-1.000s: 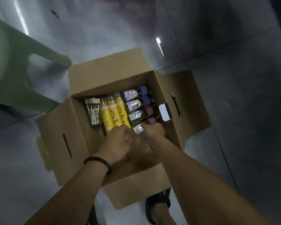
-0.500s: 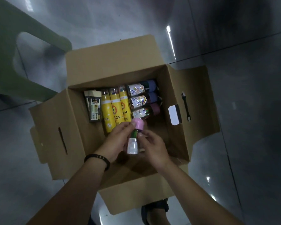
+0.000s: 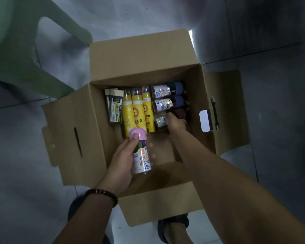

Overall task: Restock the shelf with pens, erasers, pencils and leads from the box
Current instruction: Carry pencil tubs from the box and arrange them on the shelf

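Observation:
An open cardboard box (image 3: 74, 138) stands on the floor below me. My left hand (image 3: 123, 161) grips a clear tube of coloured pencils with a pink cap (image 3: 139, 150), held above the box's near side. My right hand (image 3: 176, 124) reaches deep into the box and closes round a dark-capped pencil tube (image 3: 161, 123) lying there. Behind it lie two more tubes with blue caps (image 3: 167, 92). Three yellow pencil tubes (image 3: 136, 111) lie side by side in the middle, and a dark pack of leads (image 3: 115, 110) sits at the left.
A pale green plastic chair (image 3: 16, 55) stands at the upper left, close to the box. The box's flaps stick out on all sides. My sandalled feet (image 3: 173, 224) are right under the near flap. Grey tiled floor surrounds everything.
The pink-capped tube passed fully into my left hand and rose out of the box. My right hand let go of it and reached forward onto the dark-capped tube.

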A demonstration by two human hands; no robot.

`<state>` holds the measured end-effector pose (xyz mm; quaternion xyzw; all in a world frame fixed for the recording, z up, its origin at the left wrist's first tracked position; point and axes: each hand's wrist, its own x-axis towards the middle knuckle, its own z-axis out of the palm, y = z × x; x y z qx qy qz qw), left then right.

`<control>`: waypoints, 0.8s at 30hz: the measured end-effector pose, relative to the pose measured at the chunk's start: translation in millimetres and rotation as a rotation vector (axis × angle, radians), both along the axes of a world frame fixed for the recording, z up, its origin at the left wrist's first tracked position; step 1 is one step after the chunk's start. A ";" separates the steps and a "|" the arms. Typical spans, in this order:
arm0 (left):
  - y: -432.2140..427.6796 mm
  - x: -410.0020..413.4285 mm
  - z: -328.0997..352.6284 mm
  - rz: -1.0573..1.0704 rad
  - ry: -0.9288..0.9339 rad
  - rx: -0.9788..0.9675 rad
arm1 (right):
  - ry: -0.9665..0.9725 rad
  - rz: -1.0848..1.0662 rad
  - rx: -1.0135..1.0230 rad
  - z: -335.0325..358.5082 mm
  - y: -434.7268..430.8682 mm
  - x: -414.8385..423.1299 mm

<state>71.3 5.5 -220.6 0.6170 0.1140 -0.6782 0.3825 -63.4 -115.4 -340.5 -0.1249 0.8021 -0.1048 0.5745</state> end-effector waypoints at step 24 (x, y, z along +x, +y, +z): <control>96.2 81.3 653.1 0.374 -0.364 -0.295 | -0.673 0.853 -0.330 775.9 94.4 81.2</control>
